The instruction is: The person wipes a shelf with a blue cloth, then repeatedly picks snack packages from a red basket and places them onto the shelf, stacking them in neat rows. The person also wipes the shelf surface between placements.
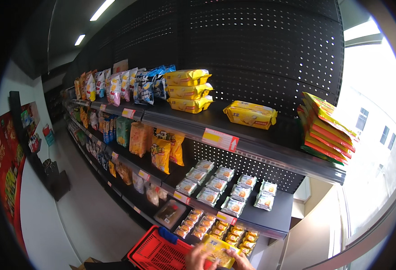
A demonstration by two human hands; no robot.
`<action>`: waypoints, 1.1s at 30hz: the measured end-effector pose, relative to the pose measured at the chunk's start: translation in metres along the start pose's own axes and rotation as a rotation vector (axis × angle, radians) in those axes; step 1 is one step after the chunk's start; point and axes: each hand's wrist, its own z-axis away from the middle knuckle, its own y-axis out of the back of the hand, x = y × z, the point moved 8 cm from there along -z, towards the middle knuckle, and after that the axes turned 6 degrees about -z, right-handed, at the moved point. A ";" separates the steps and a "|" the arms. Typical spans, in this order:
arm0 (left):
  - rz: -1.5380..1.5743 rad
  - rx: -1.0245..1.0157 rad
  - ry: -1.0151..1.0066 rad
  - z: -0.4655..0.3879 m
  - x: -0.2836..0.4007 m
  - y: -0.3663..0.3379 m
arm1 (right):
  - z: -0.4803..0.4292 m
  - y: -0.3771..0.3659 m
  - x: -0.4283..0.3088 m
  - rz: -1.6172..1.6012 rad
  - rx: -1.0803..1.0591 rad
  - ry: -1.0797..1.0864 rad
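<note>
At the bottom of the head view, my left hand [198,255] and my right hand [240,260] are at either side of a yellow snack packet [219,251]. The right hand's fingers grip the packet's right edge. My left hand is blurred and lies over the packet's left part, so its hold on it is not certain. Just left of the hands is a red plastic shopping basket [157,249] with a blue piece on its rim. A single yellow biscuit packet [250,114] lies on the upper shelf, right of a stack of three similar packets [188,91].
Black shelving [245,145] runs away to the left, holding snack bags. White-green packets [208,196] sit in rows on the middle shelf, with small cakes below. Red and yellow bags [326,130] are piled at the upper shelf's right end, beside a bright window [373,101].
</note>
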 end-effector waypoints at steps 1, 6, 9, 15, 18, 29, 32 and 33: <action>-0.039 0.043 0.066 -0.007 -0.004 0.011 | 0.001 0.004 -0.004 -0.007 0.060 -0.042; 0.830 -0.257 0.600 -0.014 -0.055 -0.016 | 0.017 -0.031 -0.067 0.296 0.026 -0.053; 0.818 -0.228 0.612 -0.024 -0.058 -0.015 | 0.024 -0.077 -0.114 0.574 -0.149 0.054; 1.033 -0.190 0.507 -0.100 0.008 0.026 | 0.051 -0.141 -0.196 0.691 -0.216 0.389; 0.969 -0.206 0.337 -0.154 0.050 0.048 | 0.073 -0.184 -0.240 0.949 -0.188 0.730; 0.719 -0.131 -0.274 -0.318 0.159 0.101 | 0.084 -0.300 -0.382 1.026 -0.199 1.479; 0.733 -0.188 -0.282 -0.358 0.161 0.096 | 0.065 -0.307 -0.412 1.019 -0.103 1.440; 0.732 -0.187 -0.292 -0.372 0.162 0.093 | 0.061 -0.311 -0.421 1.064 -0.067 1.491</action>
